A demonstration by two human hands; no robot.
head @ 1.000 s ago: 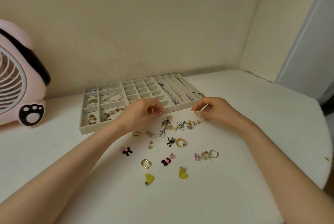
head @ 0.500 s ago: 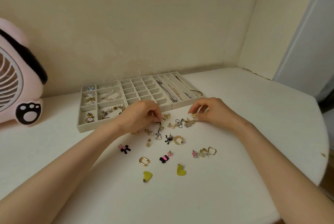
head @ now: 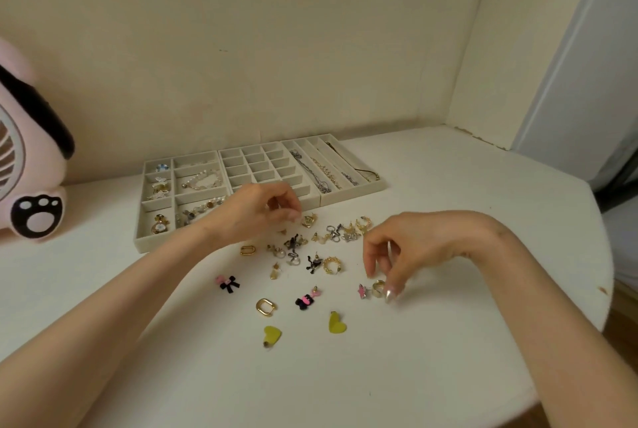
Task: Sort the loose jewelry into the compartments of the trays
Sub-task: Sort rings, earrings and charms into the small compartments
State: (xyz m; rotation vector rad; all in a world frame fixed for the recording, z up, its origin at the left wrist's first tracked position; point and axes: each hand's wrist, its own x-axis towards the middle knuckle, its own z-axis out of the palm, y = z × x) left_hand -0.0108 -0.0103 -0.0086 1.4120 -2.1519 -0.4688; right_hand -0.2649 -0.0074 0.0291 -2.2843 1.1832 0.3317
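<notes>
Directly ahead and below, a white table [head: 448,341] carries three beige jewelry trays in a row against a cream wall. The grid tray [head: 255,165], divided into many small square compartments, stands in the middle. Touching its left side is the wide tray [head: 148,244], which holds rings and pearl bracelets in larger compartments. Touching its right side is the slotted tray [head: 348,198], where chains lie in long narrow slots.

Loose jewelry lies scattered on the table in front of the grid tray. Nearest its front wall is a cluster of small gold and silver pieces [head: 345,232]. Farther from it lie a gold crown ring [head: 332,264], two gold oval hoops [head: 247,250] [head: 265,306] and two black-and-pink bows [head: 228,282] [head: 305,300]. Farthest from the grid tray lie two yellow-green hearts [head: 272,334] [head: 336,323].

The left hand [head: 255,213] hovers at the grid tray's front wall with its fingers curled and thumb and forefinger drawn together. Whether they hold a piece cannot be told. A small gold heart charm [head: 308,220] lies just beside its fingertips.

The right hand [head: 414,244] reaches down well in front of the grid tray and to its right. Its thumb and forefinger pinch a gold ring [head: 378,287] that rests on the table, just beside a pink star earring [head: 362,291].

Far to the left of the grid tray stands a pink fan [head: 31,192] with a black paw print.
</notes>
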